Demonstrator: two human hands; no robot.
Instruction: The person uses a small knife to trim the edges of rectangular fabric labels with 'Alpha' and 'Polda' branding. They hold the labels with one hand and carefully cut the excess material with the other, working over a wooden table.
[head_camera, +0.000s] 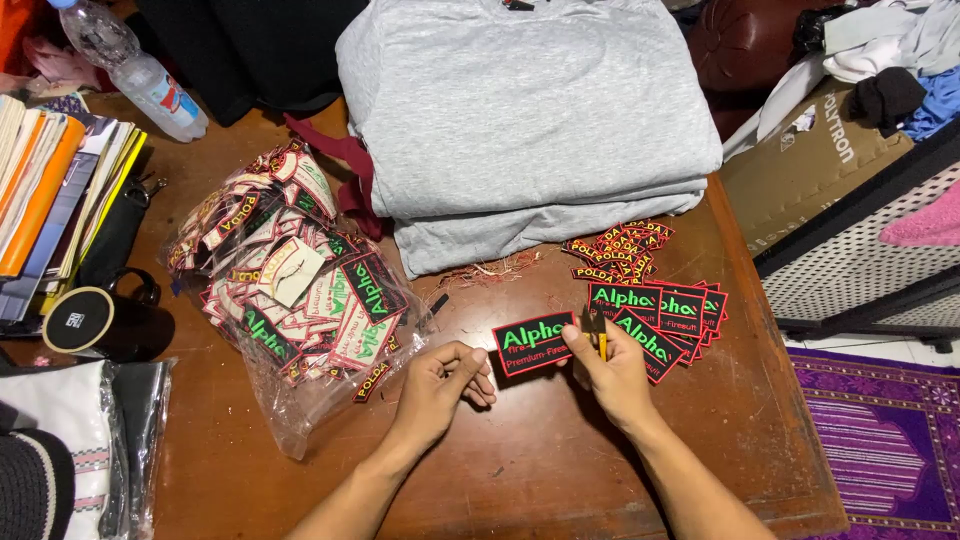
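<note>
Head view: a black rectangular embroidered patch with green lettering and red border (534, 343) is pinched at centre frame between left hand (445, 380) and right hand (612, 368), which also clamps small yellow-handled snips (600, 335); loose-thread trimming seems underway, with careful snip placement judged necessary next.

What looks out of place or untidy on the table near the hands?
Loose red thread scraps lie scattered on the wooden table by the folded grey shirts. The clear plastic bag of patches is open, with patches spilling out. The patch between the left hand and right hand looks intact.
</note>
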